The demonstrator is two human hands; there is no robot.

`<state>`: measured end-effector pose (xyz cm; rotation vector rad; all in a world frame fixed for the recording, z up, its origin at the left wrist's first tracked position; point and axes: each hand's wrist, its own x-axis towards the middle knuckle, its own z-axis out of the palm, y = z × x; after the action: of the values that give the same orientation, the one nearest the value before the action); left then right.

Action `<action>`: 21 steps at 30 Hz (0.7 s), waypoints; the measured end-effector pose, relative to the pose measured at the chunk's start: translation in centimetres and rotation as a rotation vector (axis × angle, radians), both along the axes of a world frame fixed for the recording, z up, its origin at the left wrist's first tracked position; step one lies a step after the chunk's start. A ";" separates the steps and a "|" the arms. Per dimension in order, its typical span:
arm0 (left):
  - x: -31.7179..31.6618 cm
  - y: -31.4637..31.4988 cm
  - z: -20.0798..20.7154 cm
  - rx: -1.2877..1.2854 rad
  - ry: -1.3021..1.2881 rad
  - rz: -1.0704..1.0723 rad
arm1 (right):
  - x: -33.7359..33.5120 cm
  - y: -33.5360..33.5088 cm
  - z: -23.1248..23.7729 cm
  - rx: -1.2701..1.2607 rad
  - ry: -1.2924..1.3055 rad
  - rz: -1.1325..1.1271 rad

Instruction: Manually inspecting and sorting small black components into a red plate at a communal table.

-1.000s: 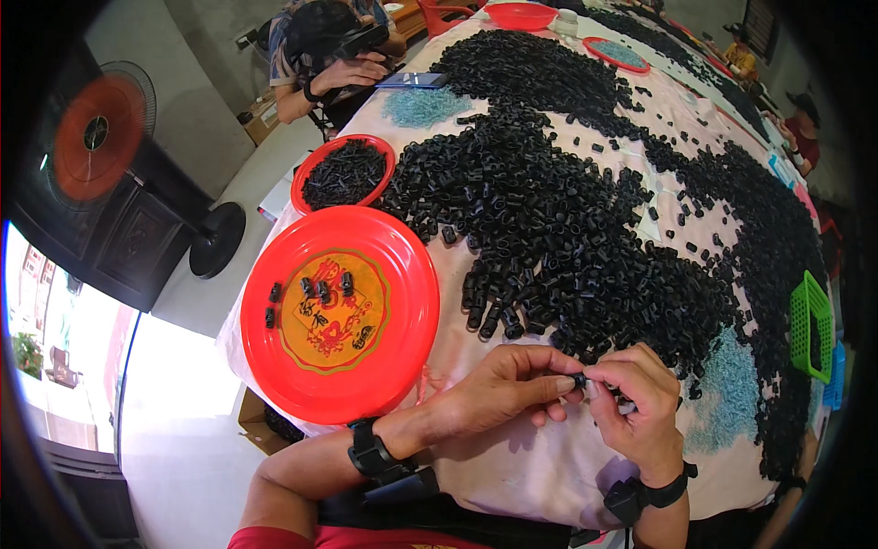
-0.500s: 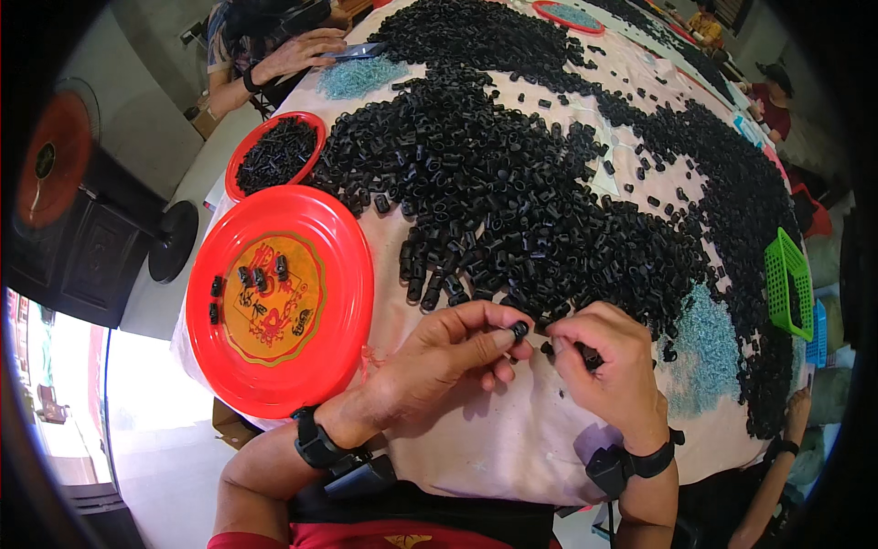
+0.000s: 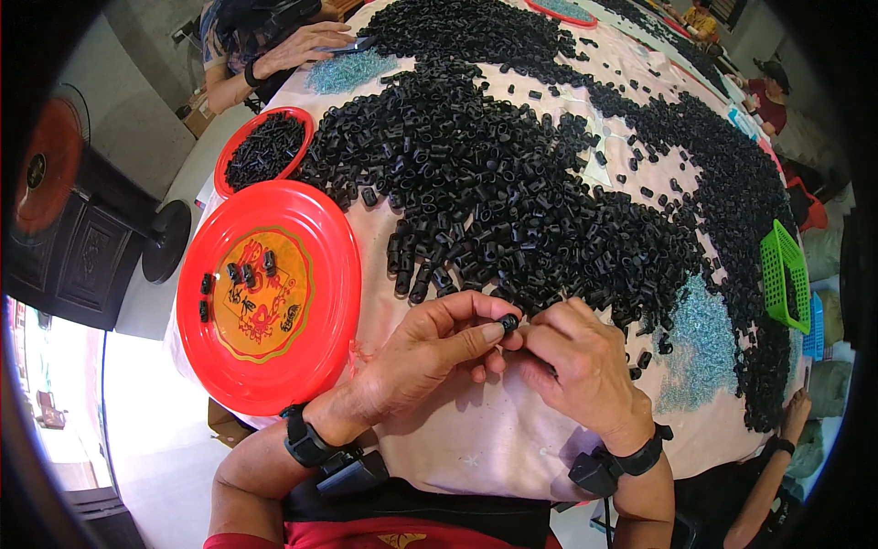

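Both hands are drawing closer together than half a second ago, the left hand [image 3: 425, 352] pinching a small black piece [image 3: 508, 322] at frame centre while the right hand [image 3: 581, 366], fingers curled narrow, is meeting it just below the black heap [image 3: 512, 183], the red plate [image 3: 265, 293] waiting at left for finished ones.

Small assembly workshop: long pink-clothed table [image 3: 476, 448] heaped with small black plastic parts [image 3: 512, 183], round red plastic trays [image 3: 265, 293], several seated workers along its edges.

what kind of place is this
Likely a small hand-assembly workshop: a long table heaped with small black plastic parts, red trays holding finished pieces, and other workers seated around.
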<state>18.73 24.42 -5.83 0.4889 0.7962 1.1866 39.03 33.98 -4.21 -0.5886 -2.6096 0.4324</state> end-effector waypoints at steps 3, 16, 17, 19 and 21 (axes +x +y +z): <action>0.2 0.2 0.3 -0.012 -0.008 -0.007 | 0.5 0.3 0.2 -0.161 0.142 -0.112; 0.9 0.1 -0.4 0.010 0.066 0.000 | 0.2 -0.4 0.6 -0.441 0.321 -0.082; 1.0 0.1 -0.4 -0.007 0.046 0.004 | 0.2 -0.4 0.6 -0.438 0.322 -0.080; 0.9 0.0 -0.8 0.011 0.042 -0.009 | 0.3 -0.5 0.7 -0.449 0.322 -0.078; 0.8 0.0 -1.0 0.045 0.026 -0.035 | 0.2 -0.6 0.7 -0.451 0.319 -0.086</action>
<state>19.58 24.39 -6.81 0.5539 0.7812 1.1700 39.27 33.34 -3.52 -0.7039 -2.1797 1.0115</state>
